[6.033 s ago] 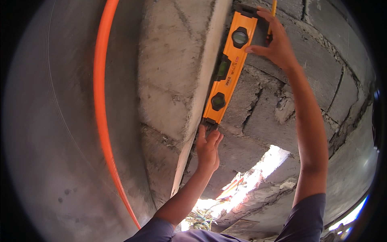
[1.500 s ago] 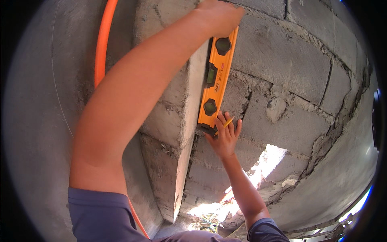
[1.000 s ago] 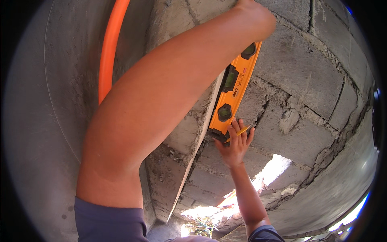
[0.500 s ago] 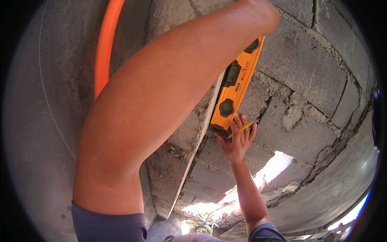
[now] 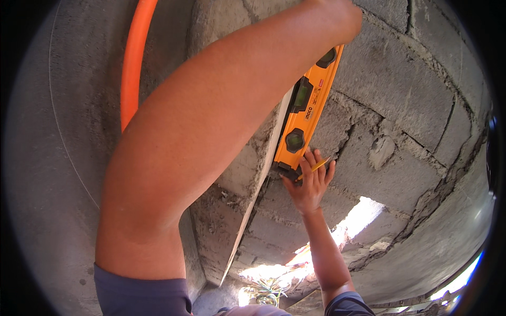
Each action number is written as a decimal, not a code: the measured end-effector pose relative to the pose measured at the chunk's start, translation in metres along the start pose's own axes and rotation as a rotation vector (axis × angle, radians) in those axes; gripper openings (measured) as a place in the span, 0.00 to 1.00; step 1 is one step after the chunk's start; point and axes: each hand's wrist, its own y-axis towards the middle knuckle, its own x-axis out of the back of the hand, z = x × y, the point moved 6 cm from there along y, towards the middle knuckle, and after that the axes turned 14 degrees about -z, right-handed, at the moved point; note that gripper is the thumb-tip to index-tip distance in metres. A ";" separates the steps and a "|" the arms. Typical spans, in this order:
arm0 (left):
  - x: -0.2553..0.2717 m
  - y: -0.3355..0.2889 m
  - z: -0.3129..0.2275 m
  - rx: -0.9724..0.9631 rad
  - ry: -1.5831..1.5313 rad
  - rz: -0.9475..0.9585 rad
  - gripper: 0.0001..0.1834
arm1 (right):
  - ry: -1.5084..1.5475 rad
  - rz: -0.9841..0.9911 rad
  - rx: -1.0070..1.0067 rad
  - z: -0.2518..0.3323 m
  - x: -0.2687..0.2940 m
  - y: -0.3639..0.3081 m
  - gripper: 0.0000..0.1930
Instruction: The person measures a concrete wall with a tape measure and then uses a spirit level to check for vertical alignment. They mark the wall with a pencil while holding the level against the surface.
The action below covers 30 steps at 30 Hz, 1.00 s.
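Nearest the camera, the left forearm (image 5: pixel 211 131) sweeps from about 7 o'clock up toward 1 o'clock, filling the middle of the view; the left hand (image 5: pixel 337 16) at its far end reaches the upper end of the orange spirit level (image 5: pixel 305 113), but the wrist hides the fingers, so whether it grips or only presses cannot be told. Below, at about 5 o'clock, the right forearm rises to the right hand (image 5: pixel 310 184), which sits just past centre. Its fingers are spread and laid flat on the lower end of the level and the wall beside it, with a yellow pencil (image 5: pixel 314 168) pinched between them, slanting toward 2 o'clock. The level lies tilted against the edge of a grey concrete column (image 5: pixel 232 205), touching it along its length, running from centre up to 1 o'clock. Behind it stands the block wall (image 5: pixel 400 105) with rough mortar joints. At 11 o'clock an orange conduit (image 5: pixel 134 63) runs along the plastered surface. At 6 o'clock a broken opening (image 5: pixel 363 210) in the wall shows daylight and tangled wires (image 5: pixel 266 292)
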 end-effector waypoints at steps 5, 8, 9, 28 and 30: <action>0.001 0.001 0.002 0.023 -0.029 0.015 0.16 | -0.002 -0.005 -0.001 0.001 0.000 0.001 0.41; 0.002 0.001 0.001 0.017 -0.021 0.028 0.16 | -0.011 -0.003 0.004 0.001 0.000 0.002 0.41; 0.003 0.001 0.001 0.014 -0.017 0.034 0.16 | -0.016 -0.004 0.008 0.001 0.001 0.002 0.42; 0.008 -0.003 -0.001 -0.012 0.026 0.058 0.16 | -0.020 -0.002 0.005 -0.001 -0.001 -0.001 0.42; 0.008 -0.002 0.000 0.004 0.013 0.092 0.16 | -0.015 -0.004 0.004 0.000 -0.001 0.000 0.43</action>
